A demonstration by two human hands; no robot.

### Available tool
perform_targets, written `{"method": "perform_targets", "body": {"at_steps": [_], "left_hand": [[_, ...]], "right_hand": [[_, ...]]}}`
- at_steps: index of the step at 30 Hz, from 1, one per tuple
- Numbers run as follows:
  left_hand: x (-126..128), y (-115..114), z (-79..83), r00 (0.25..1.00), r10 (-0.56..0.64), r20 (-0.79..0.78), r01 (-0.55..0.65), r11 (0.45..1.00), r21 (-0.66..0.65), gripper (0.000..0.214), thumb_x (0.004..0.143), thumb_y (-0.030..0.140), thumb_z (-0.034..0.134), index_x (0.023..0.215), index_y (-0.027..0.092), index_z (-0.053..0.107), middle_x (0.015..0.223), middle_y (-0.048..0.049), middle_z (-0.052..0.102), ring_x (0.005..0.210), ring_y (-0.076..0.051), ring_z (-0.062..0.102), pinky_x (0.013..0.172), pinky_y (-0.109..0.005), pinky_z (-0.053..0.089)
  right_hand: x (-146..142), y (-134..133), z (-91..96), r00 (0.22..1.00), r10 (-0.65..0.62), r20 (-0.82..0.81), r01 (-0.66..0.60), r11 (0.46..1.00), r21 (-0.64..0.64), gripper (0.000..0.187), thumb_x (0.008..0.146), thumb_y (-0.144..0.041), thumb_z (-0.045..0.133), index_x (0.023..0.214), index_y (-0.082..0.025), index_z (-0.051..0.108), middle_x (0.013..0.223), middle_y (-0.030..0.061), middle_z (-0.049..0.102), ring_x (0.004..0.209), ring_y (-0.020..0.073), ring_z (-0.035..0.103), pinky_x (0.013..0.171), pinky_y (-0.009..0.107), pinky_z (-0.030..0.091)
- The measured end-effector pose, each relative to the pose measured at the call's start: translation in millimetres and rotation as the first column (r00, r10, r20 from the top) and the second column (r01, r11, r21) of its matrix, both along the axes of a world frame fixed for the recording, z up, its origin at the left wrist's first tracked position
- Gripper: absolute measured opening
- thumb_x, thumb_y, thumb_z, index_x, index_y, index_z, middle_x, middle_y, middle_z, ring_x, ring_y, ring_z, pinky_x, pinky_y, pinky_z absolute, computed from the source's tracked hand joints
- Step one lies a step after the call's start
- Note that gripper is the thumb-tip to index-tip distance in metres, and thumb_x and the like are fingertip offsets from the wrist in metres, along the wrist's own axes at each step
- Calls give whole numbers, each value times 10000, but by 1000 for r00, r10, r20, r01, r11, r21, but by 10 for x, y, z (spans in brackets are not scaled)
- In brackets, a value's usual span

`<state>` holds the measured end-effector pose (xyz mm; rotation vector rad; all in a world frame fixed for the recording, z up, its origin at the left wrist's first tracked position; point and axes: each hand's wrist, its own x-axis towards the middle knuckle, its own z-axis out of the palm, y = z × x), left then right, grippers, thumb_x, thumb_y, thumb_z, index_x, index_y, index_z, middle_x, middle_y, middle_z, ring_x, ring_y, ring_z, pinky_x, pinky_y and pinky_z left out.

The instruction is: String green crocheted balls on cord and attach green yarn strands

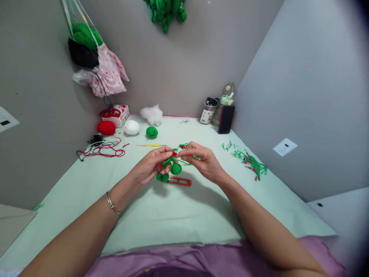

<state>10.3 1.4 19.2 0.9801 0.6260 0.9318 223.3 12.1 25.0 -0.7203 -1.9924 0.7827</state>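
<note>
My left hand (151, 164) and my right hand (201, 159) meet above the middle of the pale green table (161, 215). Both pinch a small green crochet piece (172, 166) with round green balls hanging from it and a bit of red at the top. My fingers are closed on its yarn strands. Red thread snips (180, 181) lie on the table just under the piece. A yellow-handled crochet hook (152, 145) lies behind my hands.
At the back left lie a red yarn ball (106, 127), a white yarn ball (132, 127), a green yarn ball (151, 132), white stuffing (152, 114) and a tangle of red yarn (103, 150). Green yarn scraps (250, 161) lie right. A phone (226, 119) and cup (208, 110) stand at the back.
</note>
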Motion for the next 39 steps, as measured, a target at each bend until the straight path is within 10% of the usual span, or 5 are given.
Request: {"method": "perform_targets", "body": {"at_steps": [12, 26, 33, 39], "left_hand": [[54, -21, -30, 999, -1, -45, 1, 1000, 0, 313, 785, 392, 786, 842, 152, 594, 629, 28, 603, 430, -53, 505, 404, -163, 363], [113, -49, -110, 988, 88, -123, -89, 996, -1, 229, 829, 367, 729, 891, 176, 620, 666, 34, 564, 544, -65, 483, 482, -179, 324], [128, -34, -105, 982, 162, -97, -165, 986, -25, 285, 741, 346, 793, 842, 173, 591, 699, 22, 593, 550, -73, 500, 477, -183, 317], [136, -24, -198, 968, 185, -169, -181, 983, 35, 267, 755, 354, 771, 822, 162, 598, 668, 48, 518, 514, -57, 450, 461, -187, 302]], "right_hand": [[-76, -35, 13, 998, -48, -37, 47, 999, -20, 130, 899, -292, 697, 829, -192, 742, 750, 13, 612, 705, 135, 547, 683, 296, 447], [-160, 6, -51, 976, -129, -176, 49, 916, -399, 170, 767, -303, 758, 844, -172, 682, 685, -7, 645, 632, 124, 579, 635, 281, 491], [-44, 35, 7, 904, -407, -134, 403, 914, -52, 126, 896, -305, 653, 924, -193, 705, 825, 30, 668, 688, 139, 600, 664, 292, 503], [-137, -66, -58, 926, -280, 254, 169, 907, 386, 186, 988, -232, 536, 926, -207, 710, 878, 67, 666, 802, 167, 622, 714, 288, 478]]}}
